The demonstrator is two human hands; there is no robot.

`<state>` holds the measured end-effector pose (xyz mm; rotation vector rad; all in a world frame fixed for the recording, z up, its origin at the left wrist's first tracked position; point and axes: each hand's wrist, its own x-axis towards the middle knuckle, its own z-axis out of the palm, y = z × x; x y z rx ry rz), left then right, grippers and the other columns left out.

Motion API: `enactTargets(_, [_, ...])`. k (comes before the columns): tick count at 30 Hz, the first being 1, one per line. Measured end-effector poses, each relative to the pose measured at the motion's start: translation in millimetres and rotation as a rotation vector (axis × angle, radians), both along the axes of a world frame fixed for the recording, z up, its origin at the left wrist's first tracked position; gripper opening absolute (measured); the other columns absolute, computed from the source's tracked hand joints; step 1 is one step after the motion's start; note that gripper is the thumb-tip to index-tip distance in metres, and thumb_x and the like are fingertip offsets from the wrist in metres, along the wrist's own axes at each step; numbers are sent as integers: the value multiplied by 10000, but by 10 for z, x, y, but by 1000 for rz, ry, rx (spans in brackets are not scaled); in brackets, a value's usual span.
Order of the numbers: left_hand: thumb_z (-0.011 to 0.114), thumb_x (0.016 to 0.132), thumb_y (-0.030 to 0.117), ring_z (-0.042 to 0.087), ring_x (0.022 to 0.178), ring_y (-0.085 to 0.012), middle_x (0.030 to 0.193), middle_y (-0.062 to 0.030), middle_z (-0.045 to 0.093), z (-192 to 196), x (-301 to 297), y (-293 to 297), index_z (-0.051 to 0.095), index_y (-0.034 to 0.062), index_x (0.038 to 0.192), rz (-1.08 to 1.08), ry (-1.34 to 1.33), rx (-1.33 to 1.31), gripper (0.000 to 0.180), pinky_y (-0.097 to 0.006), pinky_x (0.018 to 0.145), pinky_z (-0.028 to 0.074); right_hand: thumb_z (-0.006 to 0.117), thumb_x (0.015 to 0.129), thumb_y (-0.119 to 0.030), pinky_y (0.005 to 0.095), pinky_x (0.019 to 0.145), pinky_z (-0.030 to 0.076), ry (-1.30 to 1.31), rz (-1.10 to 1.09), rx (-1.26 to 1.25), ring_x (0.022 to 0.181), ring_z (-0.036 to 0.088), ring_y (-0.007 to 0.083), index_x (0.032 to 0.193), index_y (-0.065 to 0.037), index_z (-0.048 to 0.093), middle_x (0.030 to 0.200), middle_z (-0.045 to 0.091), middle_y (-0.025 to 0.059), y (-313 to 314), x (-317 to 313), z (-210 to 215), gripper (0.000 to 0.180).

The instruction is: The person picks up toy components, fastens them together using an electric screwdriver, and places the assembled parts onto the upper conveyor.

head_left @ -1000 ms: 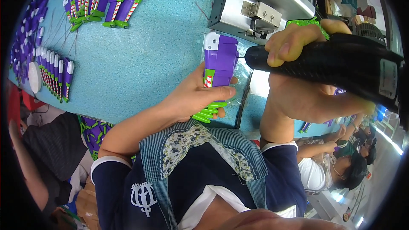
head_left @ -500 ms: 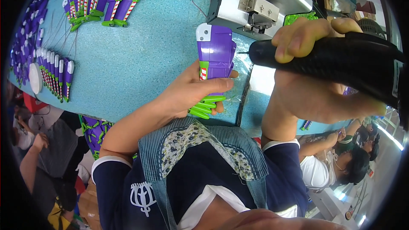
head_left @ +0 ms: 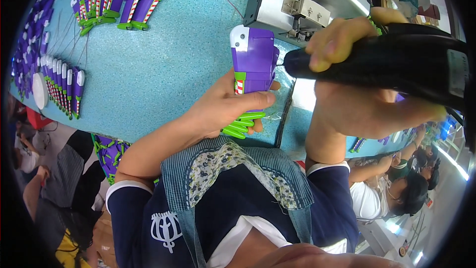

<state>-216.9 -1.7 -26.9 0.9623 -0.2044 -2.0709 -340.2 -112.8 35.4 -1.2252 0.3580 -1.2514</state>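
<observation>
My left hand (head_left: 215,105) is closed around a small stack of purple plastic toy wings (head_left: 254,57) with white corners and green ends. Its thumb lies across the front piece, and several green tips stick out below the palm. A black electric screwdriver (head_left: 401,62) lies sideways in my right hand (head_left: 349,106), the fingers wrapped round its body. The thin bit points left and reaches the right edge of the stack; whether it sits on a screw I cannot tell.
A metal machine (head_left: 302,12) with a small steel block stands just beyond the wings. More purple wings (head_left: 144,0) lie at the far left, near a row of narrow ones (head_left: 64,84) and a white round object (head_left: 40,91). Other people (head_left: 391,193) sit at right.
The screwdriver has moved left, bringing its bit up to the edge of the stack. My left hand and the wings have shifted slightly right.
</observation>
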Motion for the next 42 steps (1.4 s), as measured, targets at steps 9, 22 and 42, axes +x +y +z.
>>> enactTargets(9, [690,820,172,609,579,-163,1105,-117,587,-27,3,-6,433,10,1196,-27,2,-15,484,-287,448,503,203,760,-844,338,575,434,105,100,-361,592,516,210,1213,-10,458,765,552,143,-275,-72,139,984])
enactTargets(22, [682,819,127,600,558,-157,1038,-97,594,-62,-11,-49,429,16,1185,18,-35,12,458,-283,440,491,308,758,-829,306,511,436,29,12,1,547,519,197,1121,-9,434,701,538,134,116,-84,-179,906])
enactTargets(42, [828,656,314,633,697,-156,847,-83,632,765,2091,-881,530,-31,1078,253,-1083,-306,621,-289,598,539,456,706,-817,305,566,426,155,-228,125,569,509,206,1180,3,392,673,540,129,273,-166,-356,949])
